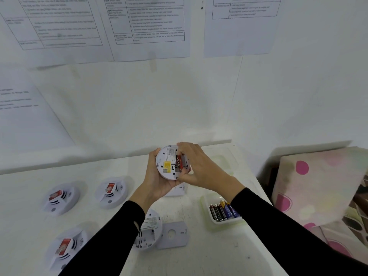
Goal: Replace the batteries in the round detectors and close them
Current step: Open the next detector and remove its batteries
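Note:
My left hand (157,181) grips a round white detector (168,161) from below, its back side up, above the white table. A red battery (179,161) sits in its open compartment beside a yellow label. My right hand (199,166) reaches over the detector's right edge, fingers curled at the top of the battery and thumb under the rim. Another open detector (148,229) lies face down near my left sleeve, with a loose back plate (172,235) beside it. A small tray (223,212) holds several batteries.
Three closed detectors (61,198) (111,191) (65,248) rest on the left of the table (199,255). A second back plate (178,189) lies under my hands. A clear container (225,162) stands at the back right. A dotted cloth-covered box (322,186) stands off the right edge.

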Demonstrator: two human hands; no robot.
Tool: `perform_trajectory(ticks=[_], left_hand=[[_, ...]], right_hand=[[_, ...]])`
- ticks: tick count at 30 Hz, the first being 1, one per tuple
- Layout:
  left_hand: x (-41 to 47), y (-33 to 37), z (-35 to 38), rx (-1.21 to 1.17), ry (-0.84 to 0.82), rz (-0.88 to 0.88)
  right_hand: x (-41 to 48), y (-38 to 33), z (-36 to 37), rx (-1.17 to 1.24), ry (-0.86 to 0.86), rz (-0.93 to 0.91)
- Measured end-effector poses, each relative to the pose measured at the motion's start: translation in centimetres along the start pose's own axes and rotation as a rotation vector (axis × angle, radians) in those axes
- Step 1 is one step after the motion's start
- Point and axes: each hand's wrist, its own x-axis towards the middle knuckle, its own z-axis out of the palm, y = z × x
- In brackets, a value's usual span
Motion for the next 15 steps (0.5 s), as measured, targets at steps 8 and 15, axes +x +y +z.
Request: perform_trajectory(ticks=[8,15], left_hand=[[0.0,0.3,-0.6,-0.100,-0.002,-0.020],[-0.4,0.8,-2.1,-0.120,0.040,-0.045]], right_hand=[[-0.7,0.6,0.3,0.157,0.165,-0.111],[-0.5,5.6,-1.9,0.451,0.343,0.758]])
